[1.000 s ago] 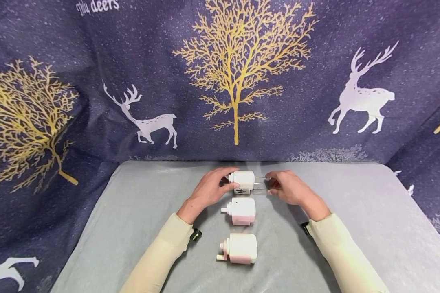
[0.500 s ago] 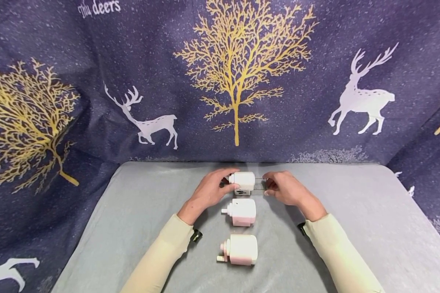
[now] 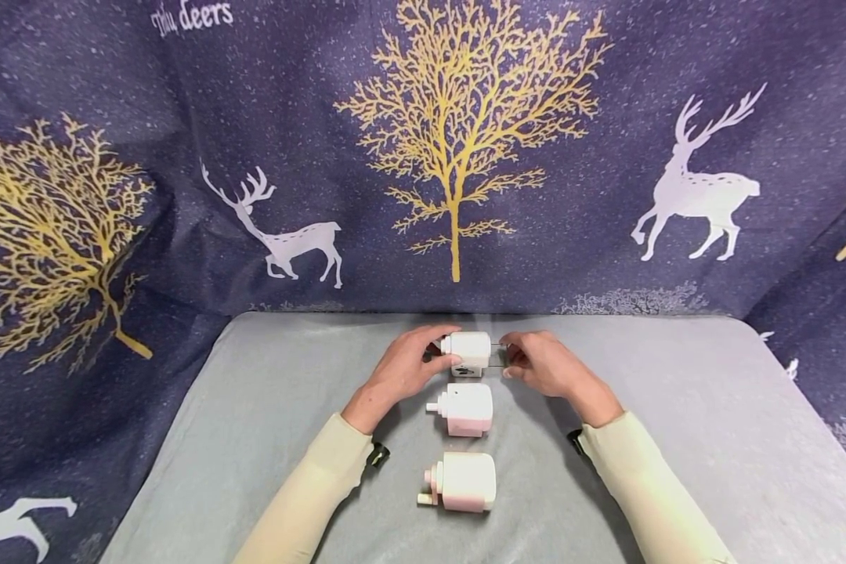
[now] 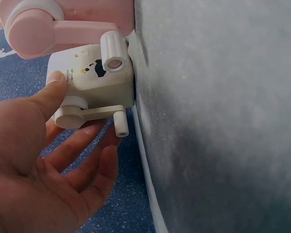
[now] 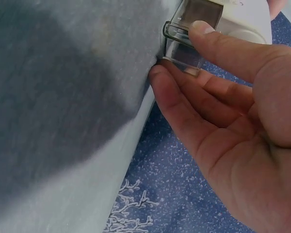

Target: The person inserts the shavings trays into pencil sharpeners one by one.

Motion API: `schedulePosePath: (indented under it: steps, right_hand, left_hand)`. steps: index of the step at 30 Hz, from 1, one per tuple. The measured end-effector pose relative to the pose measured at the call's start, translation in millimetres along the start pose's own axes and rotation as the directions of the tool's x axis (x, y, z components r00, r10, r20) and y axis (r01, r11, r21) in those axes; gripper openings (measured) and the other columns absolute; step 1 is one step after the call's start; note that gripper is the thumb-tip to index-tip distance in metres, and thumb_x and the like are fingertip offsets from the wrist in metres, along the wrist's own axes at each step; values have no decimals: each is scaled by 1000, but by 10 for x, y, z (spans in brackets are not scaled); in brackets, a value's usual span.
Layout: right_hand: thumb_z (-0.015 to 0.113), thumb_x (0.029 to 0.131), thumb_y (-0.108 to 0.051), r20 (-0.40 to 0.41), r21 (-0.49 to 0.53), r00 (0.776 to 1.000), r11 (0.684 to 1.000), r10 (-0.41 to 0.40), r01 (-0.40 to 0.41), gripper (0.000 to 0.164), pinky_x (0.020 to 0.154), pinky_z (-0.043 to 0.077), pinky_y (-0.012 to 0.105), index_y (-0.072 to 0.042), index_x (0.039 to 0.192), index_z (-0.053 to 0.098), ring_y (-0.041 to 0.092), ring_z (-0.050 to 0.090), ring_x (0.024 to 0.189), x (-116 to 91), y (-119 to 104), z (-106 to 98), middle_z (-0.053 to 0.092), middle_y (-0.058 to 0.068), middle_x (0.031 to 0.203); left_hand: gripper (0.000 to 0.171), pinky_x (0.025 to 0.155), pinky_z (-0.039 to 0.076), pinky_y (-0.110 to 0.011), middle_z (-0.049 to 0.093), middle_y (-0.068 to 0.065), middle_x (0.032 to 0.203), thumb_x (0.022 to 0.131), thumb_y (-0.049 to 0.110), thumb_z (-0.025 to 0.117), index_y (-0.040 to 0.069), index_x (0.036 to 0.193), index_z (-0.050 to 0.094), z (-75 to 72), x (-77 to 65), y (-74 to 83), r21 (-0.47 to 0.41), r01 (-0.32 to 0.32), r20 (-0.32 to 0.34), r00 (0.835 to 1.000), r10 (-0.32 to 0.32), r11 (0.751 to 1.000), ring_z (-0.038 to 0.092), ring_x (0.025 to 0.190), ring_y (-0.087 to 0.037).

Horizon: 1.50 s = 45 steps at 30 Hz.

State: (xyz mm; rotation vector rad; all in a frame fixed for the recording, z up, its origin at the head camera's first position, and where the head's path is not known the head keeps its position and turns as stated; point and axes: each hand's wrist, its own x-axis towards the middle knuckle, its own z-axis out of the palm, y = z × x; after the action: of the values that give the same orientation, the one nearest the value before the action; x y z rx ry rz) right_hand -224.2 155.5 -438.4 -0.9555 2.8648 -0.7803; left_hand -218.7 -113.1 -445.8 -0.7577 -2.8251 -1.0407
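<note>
At the back of the table a white crank pencil sharpener (image 3: 469, 345) with a small dark picture on its side is held by my left hand (image 3: 409, 364). In the left wrist view, my thumb lies on its body (image 4: 94, 80) by the crank, and the other fingers are behind and beneath. My right hand (image 3: 546, 364) pinches the clear shavings drawer (image 5: 184, 52) between thumb and fingers. This drawer is partly inside the sharpener, its outer end sticking out on the right.
Two more pinkish-white crank sharpeners, a middle one (image 3: 468, 409) and a nearer one (image 3: 468, 482), stand in a row in front on the grey cloth-covered table (image 3: 254, 439). A dark blue curtain (image 3: 536, 235) with trees and deer hangs right behind the table's back edge.
My right hand has moved left, sliding the clear drawer further into the sharpener, so less of it shows. My left hand keeps its hold in the same place.
</note>
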Motion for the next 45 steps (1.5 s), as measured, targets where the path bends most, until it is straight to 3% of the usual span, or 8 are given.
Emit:
schedulePosePath:
  steps: [27, 45]
  right_hand:
    - [78, 79, -9, 13, 64, 1000, 998, 14, -15, 41, 74, 56, 33, 4, 115, 63, 13, 64, 77, 37, -65, 44, 69, 8, 88]
    - [79, 78, -9, -7, 47, 1000, 999, 0, 1, 32, 73, 55, 33, -5, 107, 65, 13, 63, 75, 72, -108, 54, 69, 7, 86]
  left_hand:
    - [54, 76, 52, -29, 60, 11, 123, 89, 44, 66, 26, 139, 56, 9, -9, 7, -13, 0, -7, 1000, 0, 1000, 60, 91, -4]
    - [54, 75, 52, -29, 61, 10, 123, 89, 42, 67, 25, 139, 56, 8, -5, 25, -17, -2, -11, 1000, 2, 1000, 59, 90, -4]
